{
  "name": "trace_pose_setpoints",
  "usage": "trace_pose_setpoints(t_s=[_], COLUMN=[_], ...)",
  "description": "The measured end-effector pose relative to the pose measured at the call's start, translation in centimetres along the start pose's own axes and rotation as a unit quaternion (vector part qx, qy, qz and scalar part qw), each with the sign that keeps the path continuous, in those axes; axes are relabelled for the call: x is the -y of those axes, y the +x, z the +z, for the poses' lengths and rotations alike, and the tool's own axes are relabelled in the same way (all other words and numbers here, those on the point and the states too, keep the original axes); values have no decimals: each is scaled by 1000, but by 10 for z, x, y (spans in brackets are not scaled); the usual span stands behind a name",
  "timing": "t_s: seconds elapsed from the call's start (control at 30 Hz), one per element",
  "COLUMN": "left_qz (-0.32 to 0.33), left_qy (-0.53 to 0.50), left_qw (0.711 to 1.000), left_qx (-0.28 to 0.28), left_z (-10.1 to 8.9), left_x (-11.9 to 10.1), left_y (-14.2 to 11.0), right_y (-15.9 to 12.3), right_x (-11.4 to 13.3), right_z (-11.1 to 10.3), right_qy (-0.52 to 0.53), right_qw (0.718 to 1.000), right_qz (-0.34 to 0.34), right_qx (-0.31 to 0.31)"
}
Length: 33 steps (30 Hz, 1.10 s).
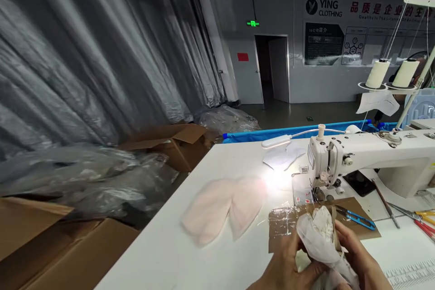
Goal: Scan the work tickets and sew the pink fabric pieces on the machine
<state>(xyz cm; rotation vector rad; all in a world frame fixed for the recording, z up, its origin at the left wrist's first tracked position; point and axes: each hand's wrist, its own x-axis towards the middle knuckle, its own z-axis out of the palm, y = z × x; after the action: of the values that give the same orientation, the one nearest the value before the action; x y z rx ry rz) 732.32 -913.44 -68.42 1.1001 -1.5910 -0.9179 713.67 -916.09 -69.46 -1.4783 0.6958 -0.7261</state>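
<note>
Both hands hold a bunched piece of thin white fabric (314,235) with a ruffled, lace-like part on top, low in front of the sewing machine (328,167). My left hand (288,263) grips its left side, thumb pressed into the cloth. Around the right side curl the fingers of my right hand (356,253). A stiff brown edge shows between the fabric and the right fingers; what it belongs to I cannot tell. Beneath lies brown cardboard with clear tape (278,226). Blue thread snips (360,220) rest on it, right of the fabric.
Pale pink fabric pieces (210,213) lie on the white table (152,249). A lit lamp (277,142) shines beside the needle. Scissors (408,212), a phone (362,183) and a clear ruler (413,272) are at the right. Cardboard boxes (115,240) stand left of the table.
</note>
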Motion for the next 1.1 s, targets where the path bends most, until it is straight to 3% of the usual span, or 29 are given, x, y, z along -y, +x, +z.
trace_pose_setpoints(t_s=[0.17,0.23,0.37,0.5,0.67,0.77,0.9,1.0,1.1], left_qz=[-70,-98,-149,-139,-182,-159,-50,9,0], left_qy=[-51,-39,41,40,18,39,50,68,76], left_qw=[996,993,984,985,972,979,996,997,995], left_qx=[-25,-44,-90,-96,-148,-118,-61,-45,-59], left_z=[-3,-1,-4,-3,5,14,36,54,65], left_x=[-2,2,7,4,-5,-12,-17,-14,-7], left_y=[-3,-9,-13,-7,2,15,41,58,65], right_y=[1,3,10,3,0,12,27,33,34], right_x=[30,33,21,20,31,26,12,3,-3], right_z=[9,14,14,-6,-52,-71,-76,-75,-76], right_qy=[8,10,167,327,362,376,427,448,457], right_qw=[1000,1000,985,934,906,909,897,887,881], right_qz=[-10,-18,46,123,149,122,88,68,31], right_qx=[22,-15,-30,-80,-162,-131,-74,-86,-114])
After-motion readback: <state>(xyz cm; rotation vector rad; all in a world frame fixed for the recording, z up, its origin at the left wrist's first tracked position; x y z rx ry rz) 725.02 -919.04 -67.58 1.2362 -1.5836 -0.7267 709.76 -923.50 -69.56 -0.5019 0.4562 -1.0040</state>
